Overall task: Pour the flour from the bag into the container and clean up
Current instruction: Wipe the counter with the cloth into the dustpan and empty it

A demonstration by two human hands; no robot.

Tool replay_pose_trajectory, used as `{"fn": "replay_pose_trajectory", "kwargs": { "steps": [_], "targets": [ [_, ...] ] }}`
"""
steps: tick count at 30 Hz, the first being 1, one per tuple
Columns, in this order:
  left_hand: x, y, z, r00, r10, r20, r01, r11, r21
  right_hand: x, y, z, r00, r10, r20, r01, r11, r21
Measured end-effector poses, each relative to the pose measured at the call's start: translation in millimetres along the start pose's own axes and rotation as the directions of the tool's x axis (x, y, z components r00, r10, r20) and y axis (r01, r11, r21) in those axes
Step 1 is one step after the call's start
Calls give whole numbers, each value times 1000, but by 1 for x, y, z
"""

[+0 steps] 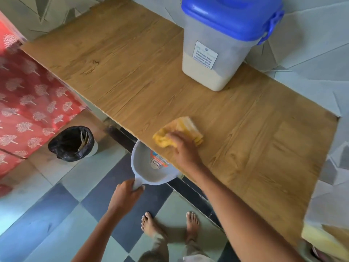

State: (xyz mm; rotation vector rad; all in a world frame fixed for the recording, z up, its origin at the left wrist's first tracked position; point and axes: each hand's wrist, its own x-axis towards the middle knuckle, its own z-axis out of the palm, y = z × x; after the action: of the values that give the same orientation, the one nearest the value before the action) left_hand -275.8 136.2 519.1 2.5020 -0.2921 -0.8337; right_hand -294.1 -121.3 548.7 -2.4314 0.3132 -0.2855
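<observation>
A clear plastic container (219, 59) with a closed blue lid stands at the far side of the wooden table (113, 72); pale flour fills its lower part. My right hand (184, 148) presses a yellow cloth (179, 131) flat on the tabletop near the front edge. My left hand (128, 193) grips the handle of a grey dustpan (149, 167), held just below the table's edge under the cloth. A little pale dust lies in the pan. No flour bag can be made out for certain.
A bin lined with a black bag (72, 143) stands on the floor to the left. Red patterned fabric (28, 101) covers something at far left. My bare feet (170, 225) are on the checked tile floor. A yellowish object (324, 241) sits at the table's right corner.
</observation>
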Motion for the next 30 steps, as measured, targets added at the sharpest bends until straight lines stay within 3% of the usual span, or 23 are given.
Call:
{"fn": "replay_pose_trajectory", "kwargs": {
  "steps": [3,6,9,12,15,17,20,23,26,28,30],
  "targets": [
    [-9,2,7,1000,3,-10,-3,1000,3,-35,-27,-9,998,-37,46,24,964,266],
    [-14,5,14,1000,12,-27,-12,1000,2,-43,-17,-55,985,83,-152,-25,937,347],
    [-20,9,23,1000,-2,-25,2,1000,-1,-29,25,-115,894,213,-394,-137,968,211],
    [-28,16,33,1000,-7,-14,7,1000,-2,4,86,-159,829,257,-497,-303,953,-13],
    [-35,20,43,1000,3,-3,-3,1000,-1,24,141,-158,841,347,-415,-443,882,-160],
    [-39,21,47,1000,8,-4,-8,1000,-14,22,141,-134,852,370,-370,-468,856,-222],
    [-47,22,51,1000,8,3,-8,1000,-18,-5,95,-79,951,192,-244,-255,931,-260],
    [-55,23,54,1000,6,10,-5,1000,-17,-57,31,-38,1000,-1,-28,-2,996,-90],
    [-62,27,57,1000,4,24,-4,1000,-9,-90,-6,-33,993,8,116,-30,983,182],
    [-66,31,59,999,15,36,-16,1000,6,-94,-9,-56,991,130,-21,-120,957,265],
    [-71,38,63,999,23,41,-24,999,28,-89,4,-96,945,176,-277,-124,973,193]
  ]
}}
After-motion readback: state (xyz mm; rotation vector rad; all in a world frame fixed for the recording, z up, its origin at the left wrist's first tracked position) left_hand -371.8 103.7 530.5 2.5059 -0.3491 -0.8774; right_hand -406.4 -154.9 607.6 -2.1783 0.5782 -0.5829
